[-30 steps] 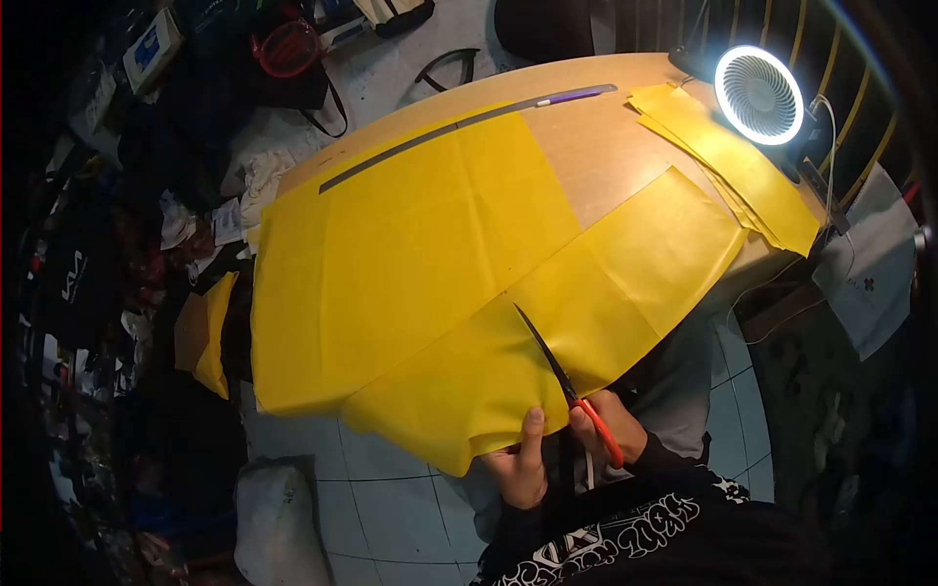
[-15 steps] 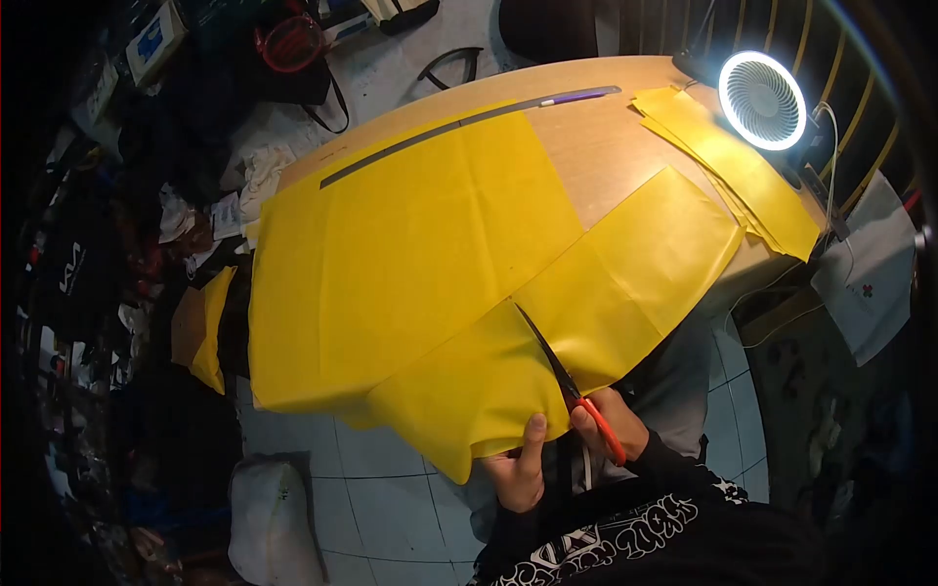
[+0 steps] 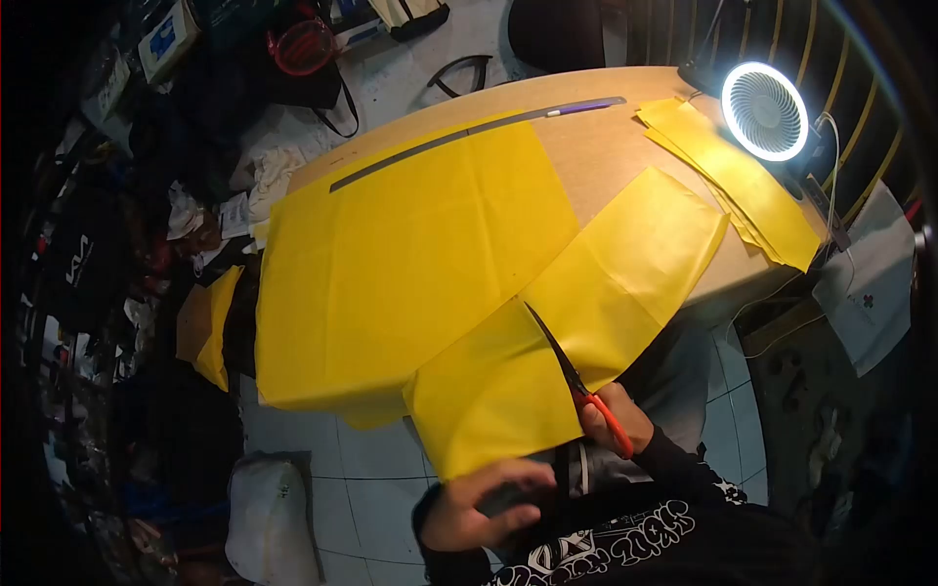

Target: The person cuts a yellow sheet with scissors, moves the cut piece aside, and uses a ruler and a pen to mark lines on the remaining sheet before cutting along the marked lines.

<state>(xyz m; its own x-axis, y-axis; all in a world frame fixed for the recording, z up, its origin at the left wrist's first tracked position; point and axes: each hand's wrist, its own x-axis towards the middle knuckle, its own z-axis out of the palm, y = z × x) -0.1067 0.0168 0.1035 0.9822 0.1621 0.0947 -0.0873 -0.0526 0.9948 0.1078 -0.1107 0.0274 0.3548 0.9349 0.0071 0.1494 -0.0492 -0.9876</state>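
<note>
A large yellow sheet lies spread over a round wooden table. A cut yellow strip hangs over the near edge. My right hand grips red-handled scissors, their dark blades lying on the strip and pointing up-left along the cut line. My left hand is blurred, low in front of my chest, off the sheet, with curled fingers and nothing visible in it.
A long metal ruler lies along the table's far edge. A stack of yellow pieces sits at the right beside a lit ring-light fan. Cluttered bags and fabric scraps cover the floor at left; a white bag lies below.
My left hand has let go of the strip's lower edge and dropped toward my chest. The strip has slid right and up. The scissors stay in my right hand.
</note>
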